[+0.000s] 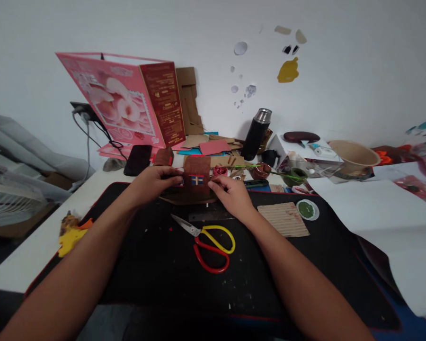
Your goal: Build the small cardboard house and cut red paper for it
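Note:
A brown painted cardboard model (195, 194) stands at the back of the black mat. Its upright front part bears a small blue window (198, 180) with a pale cross. My left hand (156, 184) is at the model's left side, thumb and fingers closed by a small blue patch. From the right, my right hand (232, 194) pinches at the edge of the same brown part beside the window. Scissors (195, 231) with one yellow and one red handle lie partly opened in front of the model. A dark ruler (211, 216) lies just behind them.
Corrugated cardboard (283, 219) and a dish of green paint (307, 210) lie to the right. Behind stand a black flask (256, 135), paint jars (294, 176) with brushes and a pink box (120, 102). A phone (138, 160) and a yellow piece (71, 240) are leftward.

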Tool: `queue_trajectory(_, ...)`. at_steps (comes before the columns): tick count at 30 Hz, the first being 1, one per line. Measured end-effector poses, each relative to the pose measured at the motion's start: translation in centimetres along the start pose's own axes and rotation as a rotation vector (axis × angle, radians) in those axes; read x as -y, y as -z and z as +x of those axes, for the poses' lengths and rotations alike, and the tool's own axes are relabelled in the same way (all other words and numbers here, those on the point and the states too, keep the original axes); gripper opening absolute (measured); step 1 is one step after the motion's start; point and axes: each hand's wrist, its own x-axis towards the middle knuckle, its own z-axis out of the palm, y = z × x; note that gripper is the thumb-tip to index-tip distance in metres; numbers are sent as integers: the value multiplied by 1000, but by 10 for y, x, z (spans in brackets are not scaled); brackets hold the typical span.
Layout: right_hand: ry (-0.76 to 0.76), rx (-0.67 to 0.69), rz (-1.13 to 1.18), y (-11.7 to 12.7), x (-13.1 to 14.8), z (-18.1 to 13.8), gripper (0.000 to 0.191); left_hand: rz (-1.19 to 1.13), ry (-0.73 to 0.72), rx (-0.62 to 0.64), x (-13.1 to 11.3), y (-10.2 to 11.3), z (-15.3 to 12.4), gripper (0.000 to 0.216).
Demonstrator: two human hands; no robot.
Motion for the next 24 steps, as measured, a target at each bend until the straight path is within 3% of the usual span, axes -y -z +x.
queue_trajectory(13, -24, 19, -82, -1, -8, -1, 19, 22, -51, -162, -3, -22, -5, 38)
queue_trajectory(24, -23, 58, -67, -2, -11, 0, 16, 159, -46, -168, 7, -22, -11, 36)
